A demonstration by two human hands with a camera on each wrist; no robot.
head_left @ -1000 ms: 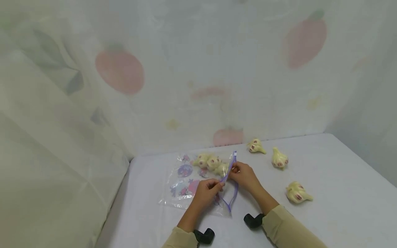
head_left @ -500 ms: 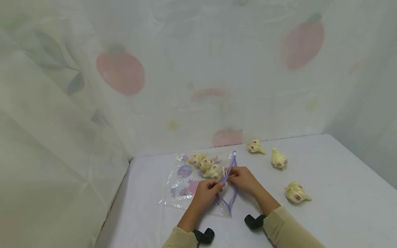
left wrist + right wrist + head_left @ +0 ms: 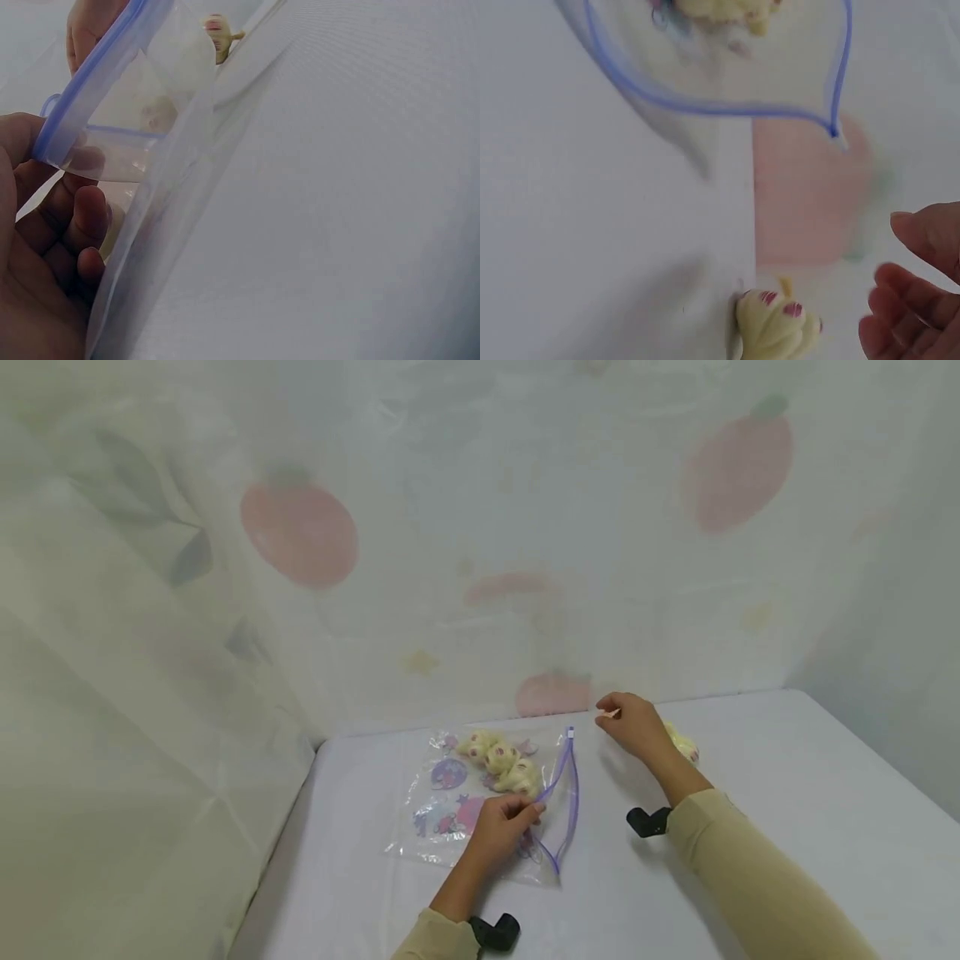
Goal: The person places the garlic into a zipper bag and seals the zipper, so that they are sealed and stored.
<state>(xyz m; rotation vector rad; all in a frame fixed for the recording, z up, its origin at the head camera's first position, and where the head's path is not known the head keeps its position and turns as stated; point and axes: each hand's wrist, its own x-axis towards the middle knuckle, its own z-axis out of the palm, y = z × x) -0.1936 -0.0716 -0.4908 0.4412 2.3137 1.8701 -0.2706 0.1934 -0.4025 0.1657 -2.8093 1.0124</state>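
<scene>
A clear zip bag point(image 3: 420, 797) with a purple zip edge point(image 3: 90, 71) and printed patterns lies on the table, its mouth spread open to the right. Several garlic bulbs point(image 3: 502, 760) are inside it. My left hand point(image 3: 497, 831) pinches the zip edge between thumb and finger. My right hand point(image 3: 636, 727) hovers by the back edge of the table, fingers apart and holding nothing. Close beside it in the right wrist view is a loose garlic bulb point(image 3: 776, 326), which the hand hides in the head view. Another garlic bulb point(image 3: 681, 743) shows partly behind my right wrist.
A white cloth covers the table point(image 3: 337, 893). A pale curtain point(image 3: 450, 527) with strawberry prints hangs behind it, and another hanging cloth point(image 3: 135, 735) borders the left side. My right sleeve point(image 3: 750, 868) covers part of the table's right side.
My right hand has left the bag's mouth and moved right and back toward the rear bulb. The bulbs in the bag slid left earlier. My left hand stays put.
</scene>
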